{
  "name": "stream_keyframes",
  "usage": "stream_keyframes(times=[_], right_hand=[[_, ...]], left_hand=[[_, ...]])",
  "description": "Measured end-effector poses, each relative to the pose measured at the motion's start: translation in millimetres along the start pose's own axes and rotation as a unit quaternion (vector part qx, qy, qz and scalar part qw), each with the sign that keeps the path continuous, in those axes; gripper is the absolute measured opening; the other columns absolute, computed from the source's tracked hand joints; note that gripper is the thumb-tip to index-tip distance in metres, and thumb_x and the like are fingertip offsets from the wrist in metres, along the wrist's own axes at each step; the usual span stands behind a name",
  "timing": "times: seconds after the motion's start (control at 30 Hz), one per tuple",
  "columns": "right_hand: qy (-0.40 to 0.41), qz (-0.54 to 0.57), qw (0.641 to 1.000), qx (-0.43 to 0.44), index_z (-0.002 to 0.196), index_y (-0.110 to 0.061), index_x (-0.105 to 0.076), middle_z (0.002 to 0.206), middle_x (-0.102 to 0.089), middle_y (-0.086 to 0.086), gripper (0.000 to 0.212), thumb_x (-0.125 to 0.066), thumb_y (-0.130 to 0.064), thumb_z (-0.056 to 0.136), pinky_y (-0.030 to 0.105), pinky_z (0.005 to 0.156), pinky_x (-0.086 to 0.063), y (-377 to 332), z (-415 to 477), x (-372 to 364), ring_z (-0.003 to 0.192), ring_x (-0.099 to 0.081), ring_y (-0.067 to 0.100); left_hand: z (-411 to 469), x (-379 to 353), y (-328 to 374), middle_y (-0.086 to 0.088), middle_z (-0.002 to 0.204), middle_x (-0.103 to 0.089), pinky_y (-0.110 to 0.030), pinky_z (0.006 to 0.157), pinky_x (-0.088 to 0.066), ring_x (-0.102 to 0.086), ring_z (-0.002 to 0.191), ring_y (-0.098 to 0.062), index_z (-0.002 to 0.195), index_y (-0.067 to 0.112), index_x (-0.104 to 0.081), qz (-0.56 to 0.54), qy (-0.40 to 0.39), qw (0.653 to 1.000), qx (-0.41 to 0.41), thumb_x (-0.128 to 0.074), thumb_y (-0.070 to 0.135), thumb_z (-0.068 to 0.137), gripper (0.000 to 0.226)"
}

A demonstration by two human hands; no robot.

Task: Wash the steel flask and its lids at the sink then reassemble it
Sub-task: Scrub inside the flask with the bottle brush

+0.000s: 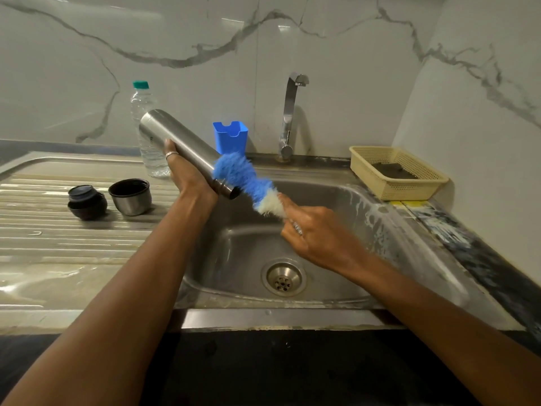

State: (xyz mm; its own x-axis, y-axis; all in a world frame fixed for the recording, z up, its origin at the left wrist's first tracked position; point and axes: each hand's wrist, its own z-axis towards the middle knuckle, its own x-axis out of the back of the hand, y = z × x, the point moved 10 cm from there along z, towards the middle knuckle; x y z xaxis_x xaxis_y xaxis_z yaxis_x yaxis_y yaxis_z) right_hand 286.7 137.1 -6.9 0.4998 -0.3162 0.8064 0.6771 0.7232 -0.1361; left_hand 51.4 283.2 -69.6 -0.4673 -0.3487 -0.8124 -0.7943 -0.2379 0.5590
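Over the sink (322, 183), left hand (187, 174) grips flask (178, 142) (tilted).

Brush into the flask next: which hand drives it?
Use the right hand: it grips the brush, bristles beside the flask mouth over the sink. The left hand holds the flask tilted.

- No legible text, brand, number or sign anywhere in view.
- Small dark mark on side of steel flask (190, 150): too small to read.
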Motion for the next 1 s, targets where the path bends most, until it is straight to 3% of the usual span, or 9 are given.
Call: stream_keyframes(times=[0.2,0.3,0.43,0.53,0.63,0.77,0.83,0.9,1.0], right_hand=[[-0.009,-0.015,1.000,0.018,0.149,-0.005,-0.045,0.073,-0.064,0.007,0.055,-0.047,-0.024,0.098,0.033,0.051,-0.047,-9.4,0.0,-3.3,0.054,-0.057,0.019],[0.014,0.013,0.999,-0.049,0.149,-0.010,-0.047,0.067,-0.064,0.002,0.052,-0.051,-0.021,0.098,0.032,0.051,-0.048,18.7,5.4,12.7,0.050,-0.057,0.014],[0.025,-0.006,1.000,-0.013,0.147,-0.007,-0.050,0.066,-0.058,-0.005,0.053,-0.053,-0.021,0.096,0.022,0.051,-0.041,14.9,0.1,36.4,0.050,-0.047,0.005],[0.039,-0.072,0.996,0.030,0.147,-0.002,-0.048,0.076,-0.067,0.007,0.055,-0.052,-0.024,0.097,0.032,0.054,-0.050,5.2,-2.6,48.8,0.058,-0.057,0.017],[0.037,-0.123,0.992,0.019,0.151,-0.008,-0.044,0.076,-0.066,0.007,0.057,-0.044,-0.031,0.099,0.038,0.054,-0.052,-5.5,-1.0,45.2,0.057,-0.058,0.021],[0.053,-0.073,0.995,-0.036,0.151,-0.011,-0.044,0.071,-0.063,0.004,0.055,-0.047,-0.027,0.099,0.038,0.054,-0.051,-6.0,17.8,38.8,0.055,-0.056,0.020],[0.034,-0.069,0.996,-0.042,0.152,-0.012,-0.040,0.070,-0.060,0.001,0.056,-0.044,-0.028,0.099,0.042,0.053,-0.053,-6.1,24.4,26.7,0.054,-0.056,0.021],[0.033,-0.070,0.996,-0.051,0.153,-0.011,-0.037,0.070,-0.058,0.001,0.057,-0.042,-0.028,0.100,0.044,0.052,-0.053,-1.0,25.1,20.3,0.053,-0.056,0.022],[0.023,-0.085,0.995,-0.046,0.155,-0.008,-0.034,0.070,-0.056,0.002,0.059,-0.041,-0.028,0.100,0.042,0.050,-0.052,3.1,14.2,15.1,0.052,-0.056,0.021]], left_hand=[[-4.6,-2.7,-3.1,-0.012,0.111,-0.073,-0.054,0.091,-0.056,-0.074,0.096,-0.034,0.127,0.010,-0.063,-0.007,-0.008,1.000,0.027,-0.085,0.076,0.043,0.109],[-16.3,-8.0,4.7,-0.018,0.116,-0.072,-0.055,0.087,-0.059,-0.075,0.097,-0.035,0.127,0.006,-0.060,0.001,-0.012,1.000,-0.009,-0.085,0.061,0.064,0.087],[-25.0,-19.6,5.3,-0.012,0.103,-0.074,-0.051,0.085,-0.061,-0.075,0.092,-0.031,0.122,0.008,-0.062,-0.026,-0.036,0.999,0.001,-0.067,0.061,0.086,0.064],[-25.3,-22.0,7.7,-0.008,0.108,-0.075,-0.050,0.085,-0.061,-0.076,0.094,-0.028,0.126,0.012,-0.060,-0.008,-0.039,0.999,-0.003,-0.058,0.067,0.091,0.065],[-25.8,-15.9,12.4,-0.013,0.116,-0.073,-0.051,0.080,-0.062,-0.076,0.094,-0.029,0.138,0.014,-0.049,0.034,-0.032,0.999,-0.011,-0.062,0.069,0.087,0.076],[-32.9,-31.6,8.0,-0.017,0.119,-0.069,-0.055,0.089,-0.059,-0.072,0.106,-0.031,0.134,0.012,-0.053,0.107,-0.109,0.988,-0.013,-0.069,0.062,0.086,0.071],[-39.8,-43.5,-3.8,-0.018,0.130,-0.066,-0.056,0.098,-0.054,-0.066,0.119,-0.035,0.137,0.011,-0.055,0.123,-0.155,0.980,0.024,-0.077,0.067,0.074,0.087],[-52.3,-58.9,-17.9,-0.016,0.135,-0.064,-0.056,0.103,-0.050,-0.064,0.122,-0.035,0.143,0.012,-0.053,0.140,-0.212,0.966,0.054,-0.074,0.066,0.079,0.087],[-71.0,-72.1,-31.4,-0.011,0.106,-0.072,-0.046,0.088,-0.058,-0.072,0.098,-0.027,0.140,0.010,-0.052,0.132,-0.238,0.959,0.080,-0.056,0.056,0.098,0.063]])
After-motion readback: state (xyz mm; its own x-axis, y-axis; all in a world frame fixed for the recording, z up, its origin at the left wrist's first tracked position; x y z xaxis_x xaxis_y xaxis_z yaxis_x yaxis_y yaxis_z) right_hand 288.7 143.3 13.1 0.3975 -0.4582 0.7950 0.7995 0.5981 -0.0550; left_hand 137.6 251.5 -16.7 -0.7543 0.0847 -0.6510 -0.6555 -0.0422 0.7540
